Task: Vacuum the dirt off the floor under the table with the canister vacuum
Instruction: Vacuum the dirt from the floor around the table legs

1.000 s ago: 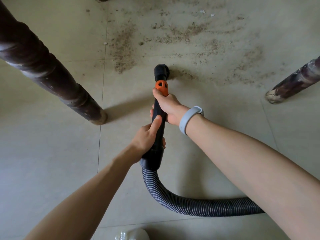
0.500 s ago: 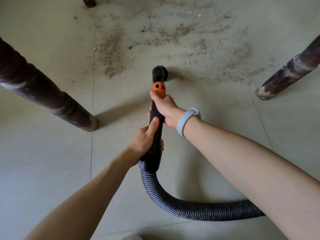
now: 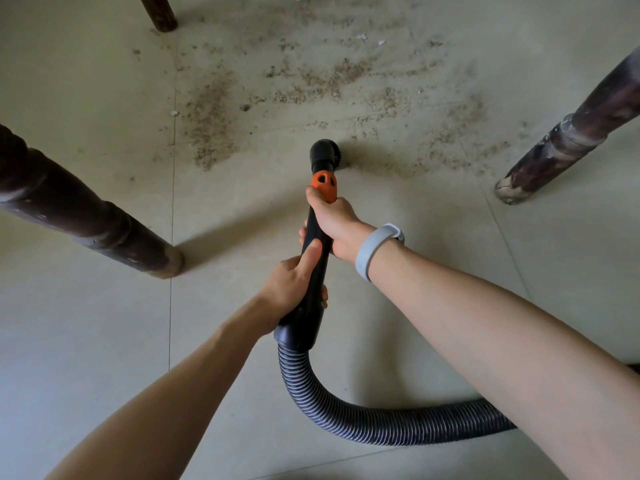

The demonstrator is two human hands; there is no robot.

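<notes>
While both hands grip it, the vacuum wand: points away from the person, its tip low over the floor (image 3: 86, 341).
Left hand (image 3: 294, 285): fingers wrapped round the black wand (image 3: 313, 271) near the hose (image 3: 346, 417), thumb lying along it.
Right hand (image 3: 334, 223): closed round the wand just below the orange collar (image 3: 324, 186); grey wristband (image 3: 372, 249).
Nozzle (image 3: 325, 154): at the near edge of the dirt (image 3: 311, 81), probably touching the floor.
Table legs: one at left (image 3: 104, 230), one at right (image 3: 571, 140), one far (image 3: 159, 12); dirt lies between them.
</notes>
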